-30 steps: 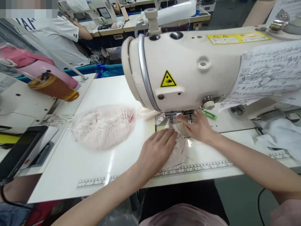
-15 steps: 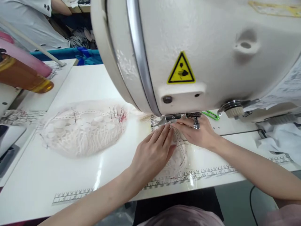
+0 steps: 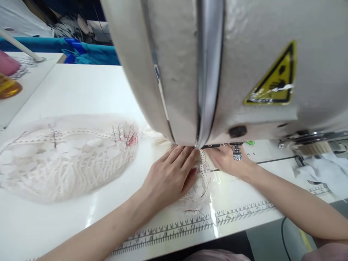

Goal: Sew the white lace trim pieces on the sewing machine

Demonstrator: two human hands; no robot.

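Note:
My left hand [image 3: 166, 175] lies flat and palm down on a piece of white lace fabric [image 3: 204, 181], its fingers extended beneath the head of a sewing machine [image 3: 174, 72]. On the other side of the needle area, my right hand [image 3: 231, 161] rests low beside the lace, fingers stretched toward it. The machine hides its fingertips, and also the needle and presser foot. Dark and red loose threads trail from the lace edge under my left hand. A knurled metal screw [image 3: 237, 154] sits in front of my right hand.
A larger lace piece [image 3: 67, 159] with loose threads lies on the left of the white table [image 3: 89, 87]. A printed ruler strip [image 3: 179, 230] runs along the front edge. Pink [image 3: 8, 63] and amber [image 3: 9, 87] thread cones stand far left; white cloth [image 3: 323, 172] lies right.
The view has shifted nearer and tilted, so the machine head fills more of it. My left hand has slid slightly left; both hands stay at the lace.

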